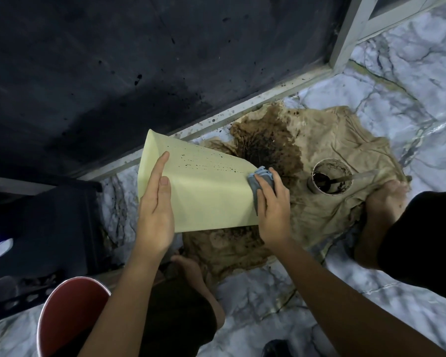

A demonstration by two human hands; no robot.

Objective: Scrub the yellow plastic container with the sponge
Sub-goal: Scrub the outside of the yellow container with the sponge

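Yellow smooth plastic container point(201, 191), left hand point(155, 210) flat against it, right hand point(273, 210) pinching crumpled sponge point(260, 179).

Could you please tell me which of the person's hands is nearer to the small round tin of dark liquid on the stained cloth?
Right. The right hand, gripping the sponge at the yellow container's right edge, sits just left of the tin. The left hand rests on the container's far left side.

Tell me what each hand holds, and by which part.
Left hand steadies the pale yellow plastic container by its left side, fingers straight. Right hand grips the bunched grey-blue sponge against its right edge.
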